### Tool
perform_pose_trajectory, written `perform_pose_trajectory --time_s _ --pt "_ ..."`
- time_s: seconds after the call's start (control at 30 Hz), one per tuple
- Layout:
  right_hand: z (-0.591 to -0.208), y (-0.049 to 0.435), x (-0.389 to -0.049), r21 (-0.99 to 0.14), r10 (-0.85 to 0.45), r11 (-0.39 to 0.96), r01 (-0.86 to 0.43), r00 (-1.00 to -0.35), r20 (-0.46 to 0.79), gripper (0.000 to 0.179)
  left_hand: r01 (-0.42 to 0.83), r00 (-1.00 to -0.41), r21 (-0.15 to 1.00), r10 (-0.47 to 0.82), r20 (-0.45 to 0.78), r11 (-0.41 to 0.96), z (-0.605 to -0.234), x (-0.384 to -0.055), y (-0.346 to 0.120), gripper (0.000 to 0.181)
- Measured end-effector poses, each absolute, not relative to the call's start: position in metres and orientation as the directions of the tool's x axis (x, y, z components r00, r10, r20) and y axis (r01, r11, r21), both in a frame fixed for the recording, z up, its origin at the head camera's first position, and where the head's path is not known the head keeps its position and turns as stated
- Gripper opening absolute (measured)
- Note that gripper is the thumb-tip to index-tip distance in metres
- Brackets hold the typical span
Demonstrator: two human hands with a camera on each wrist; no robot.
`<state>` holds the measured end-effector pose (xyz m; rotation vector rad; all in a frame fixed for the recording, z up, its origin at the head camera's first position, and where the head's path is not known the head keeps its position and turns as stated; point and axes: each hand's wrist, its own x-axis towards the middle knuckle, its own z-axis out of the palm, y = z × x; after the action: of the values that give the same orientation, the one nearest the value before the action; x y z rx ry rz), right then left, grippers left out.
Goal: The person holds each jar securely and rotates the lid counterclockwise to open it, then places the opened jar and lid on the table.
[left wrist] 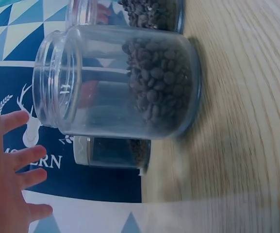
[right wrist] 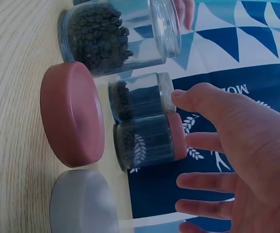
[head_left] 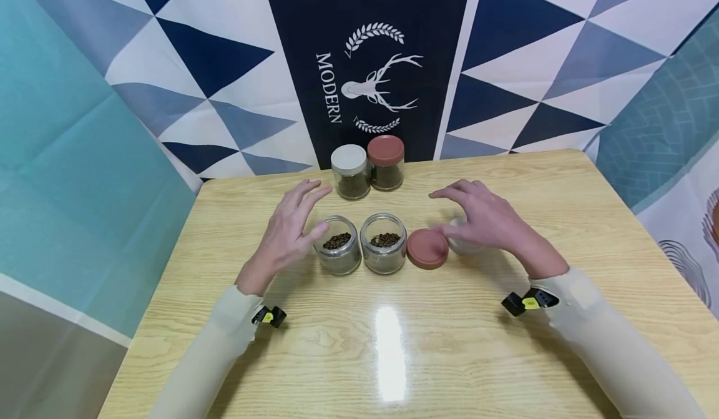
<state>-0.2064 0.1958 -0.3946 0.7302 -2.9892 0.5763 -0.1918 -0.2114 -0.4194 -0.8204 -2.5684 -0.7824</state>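
Note:
Two lidless glass jars stand side by side mid-table, each partly filled with dark beans: a left jar and a right jar. My left hand hovers beside the left jar, fingers spread and holding nothing; the left wrist view shows that jar close up. To the right of the jars lies a red lid, with a white lid next to it, partly hidden under my right hand in the head view. My right hand is held above these lids, its fingers apart with nothing between them.
Behind, against the patterned cloth, stand two closed jars with dark contents: a white-lidded jar and a red-lidded jar. They touch or nearly touch. The wooden table extends toward me, its right edge near the hanging fabric.

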Motion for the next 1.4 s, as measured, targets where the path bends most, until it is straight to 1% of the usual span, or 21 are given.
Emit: perform_pose_trajectory --time_s 0.13,0.2,0.4,0.43,0.57,0.63,0.8,0.87,1.0,1.03,1.17,1.4 --pt "-0.396 0.195 -0.206 -0.358 -0.445 0.817 -0.452 -0.889 0.106 0.062 0.607 -0.781 0.375 0.441 0.442 0.700 -0.422 -0.191 -0.212 0.079" --pt "-0.397 0.195 -0.206 -0.365 -0.446 0.812 -0.455 -0.888 0.113 0.062 0.612 -0.778 0.382 0.439 0.450 0.693 -0.423 -0.191 -0.212 0.075" --pt "-0.396 0.190 -0.206 -0.342 -0.446 0.811 -0.475 -0.880 0.163 0.063 0.629 -0.763 0.404 0.427 0.485 0.664 -0.427 -0.190 -0.211 0.083" --pt "-0.396 0.189 -0.206 -0.333 -0.445 0.813 -0.478 -0.878 0.174 0.063 0.629 -0.763 0.408 0.426 0.485 0.662 -0.427 -0.190 -0.212 0.082" --pt "-0.394 0.185 -0.208 -0.286 -0.446 0.819 -0.498 -0.865 0.230 0.064 0.627 -0.768 0.425 0.425 0.480 0.653 -0.428 -0.188 -0.211 0.071" --pt "-0.393 0.182 -0.210 -0.274 -0.444 0.819 -0.504 -0.859 0.255 0.066 0.624 -0.772 0.437 0.421 0.477 0.648 -0.429 -0.187 -0.211 0.070" --pt "-0.388 0.177 -0.218 -0.278 -0.435 0.817 -0.505 -0.857 0.277 0.069 0.618 -0.777 0.450 0.413 0.475 0.645 -0.433 -0.187 -0.209 0.084" --pt "-0.387 0.175 -0.223 -0.277 -0.430 0.819 -0.503 -0.857 0.283 0.069 0.613 -0.781 0.451 0.414 0.467 0.648 -0.433 -0.186 -0.208 0.092" --pt "-0.386 0.173 -0.231 -0.273 -0.420 0.822 -0.500 -0.856 0.302 0.070 0.613 -0.783 0.450 0.428 0.451 0.649 -0.433 -0.185 -0.206 0.100" --pt "-0.385 0.172 -0.233 -0.272 -0.419 0.822 -0.500 -0.855 0.306 0.070 0.615 -0.783 0.447 0.431 0.449 0.650 -0.434 -0.185 -0.205 0.105" --pt "-0.384 0.169 -0.240 -0.266 -0.412 0.828 -0.493 -0.858 0.306 0.071 0.623 -0.777 0.445 0.441 0.449 0.644 -0.434 -0.186 -0.203 0.107" --pt "-0.382 0.158 -0.254 -0.244 -0.422 0.831 -0.501 -0.852 0.311 0.072 0.623 -0.778 0.459 0.437 0.452 0.634 -0.438 -0.186 -0.202 0.103"
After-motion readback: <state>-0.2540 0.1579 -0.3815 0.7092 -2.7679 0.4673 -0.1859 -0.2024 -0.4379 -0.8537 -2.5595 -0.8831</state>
